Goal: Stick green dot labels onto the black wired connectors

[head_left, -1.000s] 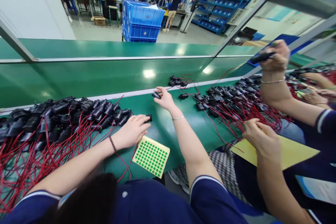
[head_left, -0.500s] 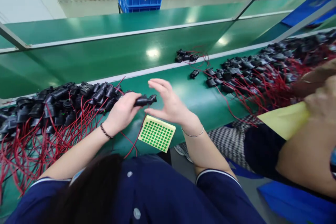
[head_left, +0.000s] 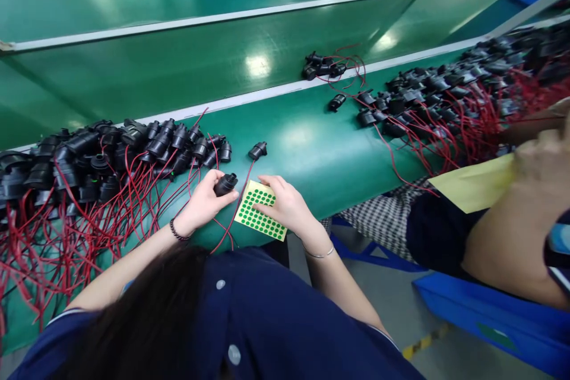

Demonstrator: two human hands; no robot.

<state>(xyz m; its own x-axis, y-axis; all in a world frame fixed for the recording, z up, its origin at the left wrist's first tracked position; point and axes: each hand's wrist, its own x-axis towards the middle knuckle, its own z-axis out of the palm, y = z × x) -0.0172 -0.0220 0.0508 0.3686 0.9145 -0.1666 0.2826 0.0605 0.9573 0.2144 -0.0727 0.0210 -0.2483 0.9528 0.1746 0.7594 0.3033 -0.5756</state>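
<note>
My left hand (head_left: pixel 202 202) grips a black lamp socket (head_left: pixel 225 183) with red wires trailing from it, held just above the green table's near edge. My right hand (head_left: pixel 285 205) rests on a yellow sheet of green round stickers (head_left: pixel 258 214), its fingertips pressed on the dots. Another black socket (head_left: pixel 257 150) lies alone a little beyond the sheet. To my left spreads a large heap of black sockets with red wires (head_left: pixel 89 160).
A second heap of sockets (head_left: pixel 427 101) lies at the right, with a small bunch (head_left: pixel 320 65) near the white strip (head_left: pixel 249 96) along the conveyor. A co-worker's arm (head_left: pixel 525 214) and a yellow sheet (head_left: pixel 476 187) fill the right side. Below is a blue seat (head_left: pixel 490 314).
My left hand drew the socket back toward me. My right hand came back from the far side of the table and dropped onto the sticker sheet. The view tilted downward.
</note>
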